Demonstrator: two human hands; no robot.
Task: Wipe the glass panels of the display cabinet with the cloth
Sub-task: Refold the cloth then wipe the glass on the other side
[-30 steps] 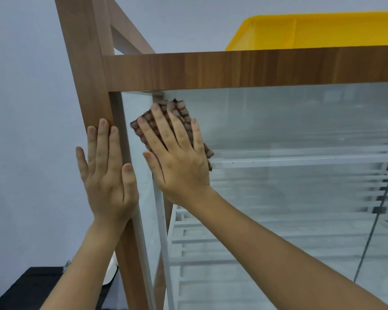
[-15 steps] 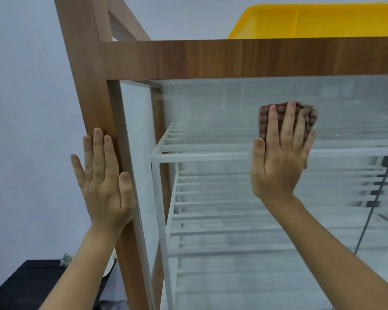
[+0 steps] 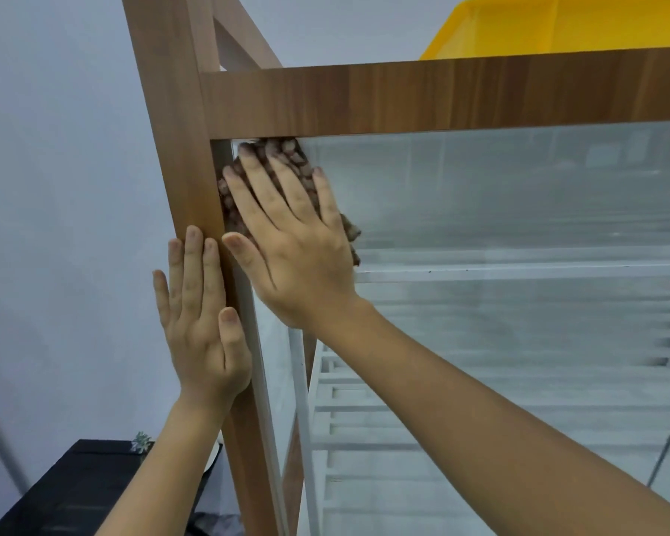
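Fingers of right hand straight and spread, pressing brown cloth flat on glass panel, top-left corner, under cabinet's wooden top rail. Left hand flat, fingers extended, resting on wooden corner post. Yellow bin on top.

I see bright, even, diffuse light, no hard shadows. Glass panel hazy w/ pale reflections, milky glare across it. Wide-angle bend at edges: wooden frame leans. Slight softness on yellow tub, bottom-left corner darker.
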